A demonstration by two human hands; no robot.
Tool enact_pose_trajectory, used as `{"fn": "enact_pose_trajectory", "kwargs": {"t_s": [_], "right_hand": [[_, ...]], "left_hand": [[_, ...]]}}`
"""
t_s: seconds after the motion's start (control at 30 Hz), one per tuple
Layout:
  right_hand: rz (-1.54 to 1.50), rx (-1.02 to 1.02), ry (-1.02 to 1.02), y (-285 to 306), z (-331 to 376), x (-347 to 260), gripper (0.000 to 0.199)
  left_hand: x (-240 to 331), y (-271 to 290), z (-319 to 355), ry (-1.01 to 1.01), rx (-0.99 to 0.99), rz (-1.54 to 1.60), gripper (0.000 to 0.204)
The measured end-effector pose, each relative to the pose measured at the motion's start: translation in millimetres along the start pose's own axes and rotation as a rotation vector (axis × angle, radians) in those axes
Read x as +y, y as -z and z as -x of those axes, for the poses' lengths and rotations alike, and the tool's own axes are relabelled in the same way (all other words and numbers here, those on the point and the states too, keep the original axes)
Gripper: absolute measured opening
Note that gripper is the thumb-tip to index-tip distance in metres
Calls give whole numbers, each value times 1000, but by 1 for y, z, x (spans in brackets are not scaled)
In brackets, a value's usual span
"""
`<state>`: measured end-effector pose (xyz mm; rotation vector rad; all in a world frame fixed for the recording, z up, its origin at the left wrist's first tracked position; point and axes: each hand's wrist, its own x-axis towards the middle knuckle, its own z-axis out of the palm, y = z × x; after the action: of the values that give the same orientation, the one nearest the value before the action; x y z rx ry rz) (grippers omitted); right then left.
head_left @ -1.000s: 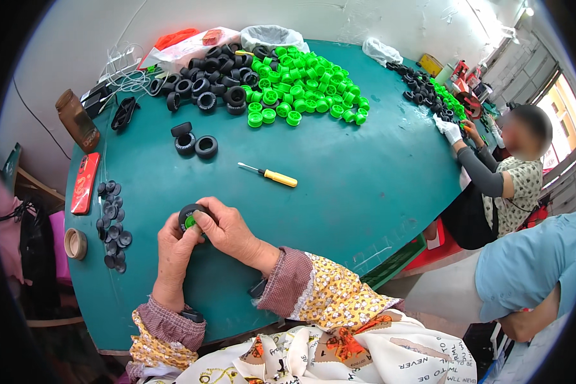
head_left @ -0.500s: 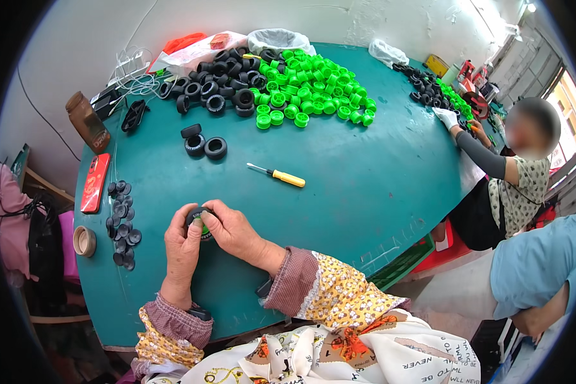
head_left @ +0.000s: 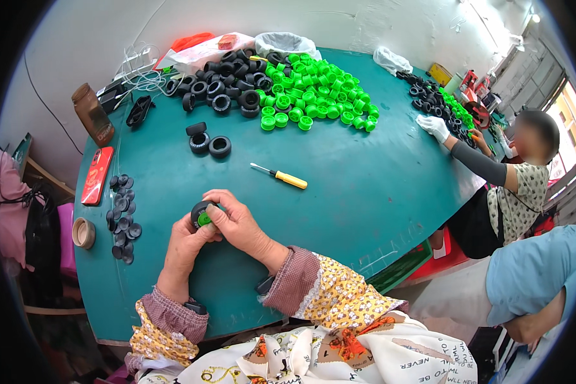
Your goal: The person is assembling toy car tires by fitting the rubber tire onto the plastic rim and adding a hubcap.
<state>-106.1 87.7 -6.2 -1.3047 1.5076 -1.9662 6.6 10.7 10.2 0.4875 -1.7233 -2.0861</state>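
Between my two hands is a small black toy tyre (head_left: pixel 198 211) with a bright green wheel hub (head_left: pixel 204 219) inside it. My left hand (head_left: pixel 184 246) grips the tyre from the lower left, its thumb against the hub. My right hand (head_left: pixel 240 225) closes round the upper right side, thumb pressed on the green face. Fingers hide part of the wheel. Beyond my hands, several loose black tyres (head_left: pixel 220 147) lie close together. A screwdriver (head_left: pixel 290 179) with a yellow handle rests to their right.
Piles of black tyres (head_left: pixel 221 104) and green hubs (head_left: pixel 305 123) cover the table's far side. Small black discs (head_left: pixel 122 203), a red phone (head_left: pixel 98 176), a round beige container (head_left: pixel 83 233) and a brown bottle (head_left: pixel 92 116) stand left. A gloved co-worker (head_left: pixel 515 185) sits at the right.
My hands have tilted the wheel, so more of the tyre's side shows. My left thumb has shifted lower. The co-worker's gloved hand has moved left.
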Motion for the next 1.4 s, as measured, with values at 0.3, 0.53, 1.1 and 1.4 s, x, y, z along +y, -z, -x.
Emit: {"fn": "enact_pose_trajectory", "kwargs": {"t_s": [0.3, 0.53, 1.1, 1.4], "right_hand": [[-273, -226, -411, 2, 0, -14, 25], [-252, -169, -427, -3, 4, -6, 26], [-351, -118, -479, 1, 0, -14, 21], [43, -137, -241, 4, -3, -14, 20]], "left_hand": [[5, -2, 1, 48, -15, 12, 20], [6, -11, 2, -6, 79, -79, 17], [-1, -3, 0, 37, 91, 76, 23], [10, 12, -2, 77, 35, 8, 21]]}}
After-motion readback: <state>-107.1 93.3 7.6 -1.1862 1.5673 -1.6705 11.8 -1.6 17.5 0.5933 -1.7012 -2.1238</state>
